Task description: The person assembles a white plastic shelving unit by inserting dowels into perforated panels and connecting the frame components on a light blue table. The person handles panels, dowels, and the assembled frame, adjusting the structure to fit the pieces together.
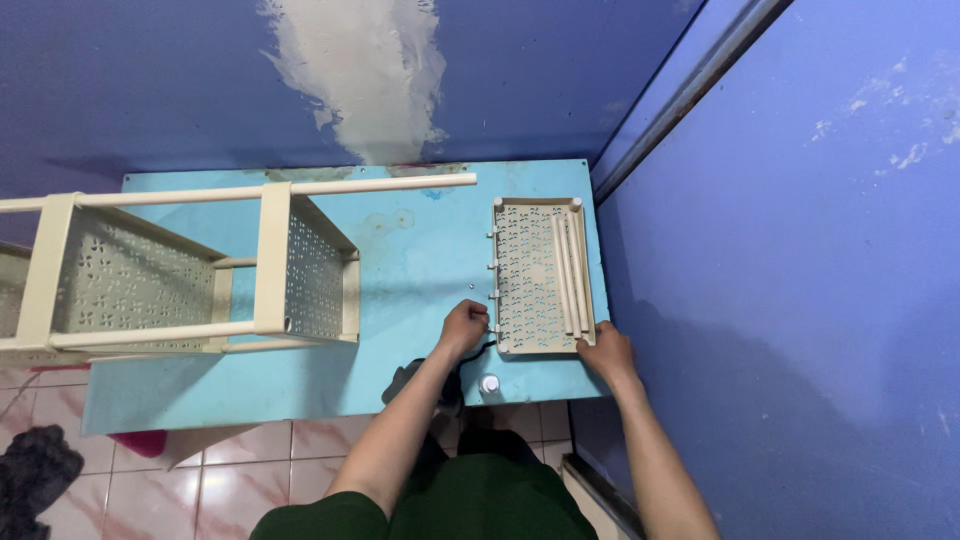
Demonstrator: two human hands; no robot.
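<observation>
While a partly built shelf rack [190, 275] lies on its side well off to the left of both hands, one loose shelf tray [540, 275] sits flat between them on the light blue table [420, 260]. Judging by this, the rack is only part done: two perforated trays already sit on cream poles, and this third tray is not yet joined to them. Three loose poles [570, 275] lie inside the tray, just ahead of the right hand [606, 350], so some of the frame appears to be left too. The right hand grips the tray's near right corner, fingers curled over the rim. The left hand [464, 328] is closed into a loose fist at the tray's near left corner, touching or nearly touching the edge; whether it holds a small part I cannot tell. A small white cap [489, 384] stands on the table just behind the hands, nearer the body.
</observation>
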